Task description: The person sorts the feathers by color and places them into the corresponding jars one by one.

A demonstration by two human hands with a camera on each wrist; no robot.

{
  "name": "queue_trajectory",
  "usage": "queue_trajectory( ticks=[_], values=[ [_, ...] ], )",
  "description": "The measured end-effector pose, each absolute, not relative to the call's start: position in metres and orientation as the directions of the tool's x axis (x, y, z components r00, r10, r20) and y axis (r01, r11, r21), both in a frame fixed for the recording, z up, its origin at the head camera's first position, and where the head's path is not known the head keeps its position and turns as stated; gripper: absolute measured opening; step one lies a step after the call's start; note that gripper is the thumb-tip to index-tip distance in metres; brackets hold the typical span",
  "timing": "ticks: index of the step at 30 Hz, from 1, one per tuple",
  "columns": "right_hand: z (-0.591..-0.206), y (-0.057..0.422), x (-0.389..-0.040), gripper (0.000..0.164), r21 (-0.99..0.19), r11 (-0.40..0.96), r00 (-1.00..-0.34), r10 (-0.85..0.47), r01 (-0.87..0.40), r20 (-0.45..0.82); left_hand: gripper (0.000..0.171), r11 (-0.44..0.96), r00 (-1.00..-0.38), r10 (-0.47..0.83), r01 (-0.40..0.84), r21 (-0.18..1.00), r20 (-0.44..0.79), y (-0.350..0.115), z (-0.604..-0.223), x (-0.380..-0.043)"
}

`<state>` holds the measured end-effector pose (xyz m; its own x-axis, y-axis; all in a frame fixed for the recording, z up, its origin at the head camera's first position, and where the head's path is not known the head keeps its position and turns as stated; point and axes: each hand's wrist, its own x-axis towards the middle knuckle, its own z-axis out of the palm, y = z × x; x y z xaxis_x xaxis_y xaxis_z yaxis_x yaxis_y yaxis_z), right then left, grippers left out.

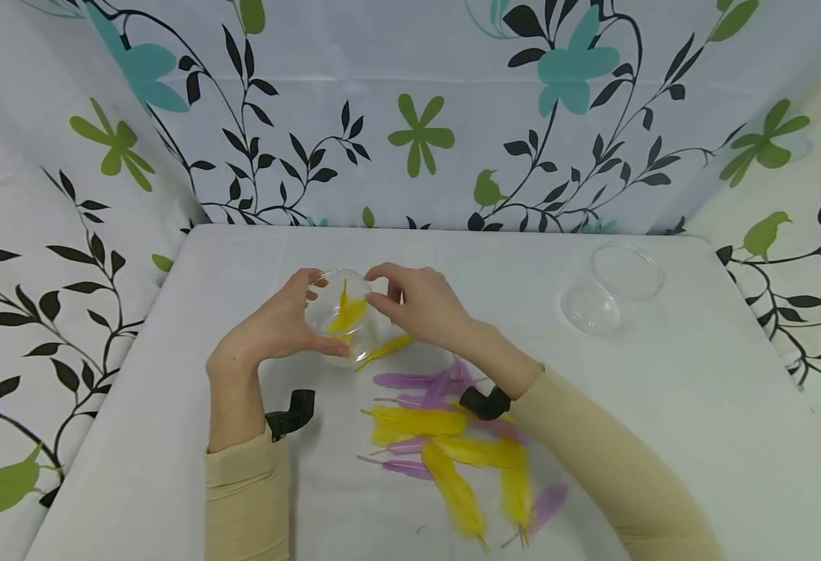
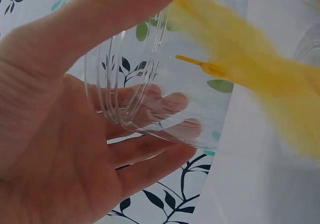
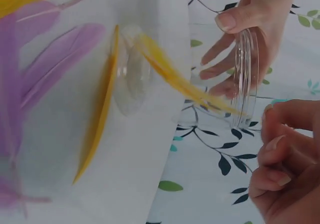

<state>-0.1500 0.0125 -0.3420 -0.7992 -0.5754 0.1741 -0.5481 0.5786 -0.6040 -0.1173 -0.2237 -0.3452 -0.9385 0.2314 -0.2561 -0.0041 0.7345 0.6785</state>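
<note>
My left hand [image 1: 270, 323] grips a clear, see-through jar [image 1: 319, 312] by its side, thumb near me and fingers on the far side. Inside the jar is a yellow feather [image 1: 349, 313], also seen through the wall in the right wrist view. Beside the jar's rim is my right hand [image 1: 424, 304], its fingers loosely bent and nothing visible between them; in the right wrist view the fingertips [image 3: 270, 115] are close to the rim. Another yellow feather [image 1: 385, 348] lies on the table just right of the jar's base.
Several yellow feathers [image 1: 421, 421] and purple feathers [image 1: 405, 380] lie in a loose pile nearer me, partly under my right forearm. A second clear jar [image 1: 589, 308] stands at the back right of the white table [image 1: 663, 436]. Patterned cloth [image 1: 452, 187] hangs beyond the table's far edge.
</note>
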Motion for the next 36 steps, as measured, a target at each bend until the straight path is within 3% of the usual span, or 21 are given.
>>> queue_trajectory(
  ticks=[6, 19, 28, 36],
  values=[
    [-0.351, 0.048, -0.132, 0.027, -0.604, 0.574, -0.803, -0.560, -0.553, 0.204, 0.116, 0.752, -0.937, 0.218, -0.017, 0.659, -0.273, -0.223, -0.345, -0.118],
    [-0.394, 0.110, -0.070, 0.007, -0.604, 0.665, -0.828, -0.561, -0.440, -0.014, 0.113, 0.754, -0.934, 0.213, -0.029, 0.657, -0.286, -0.222, -0.345, -0.118],
    [-0.416, 0.117, -0.042, 0.018, -0.633, 0.661, -0.844, -0.536, -0.403, -0.023, 0.110, 0.759, -0.937, 0.214, -0.018, 0.651, -0.276, -0.221, -0.345, -0.117],
    [-0.423, 0.110, -0.042, 0.012, -0.663, 0.636, -0.860, -0.510, -0.396, 0.023, 0.116, 0.762, -0.937, 0.205, -0.028, 0.647, -0.282, -0.220, -0.346, -0.118]
  ],
)
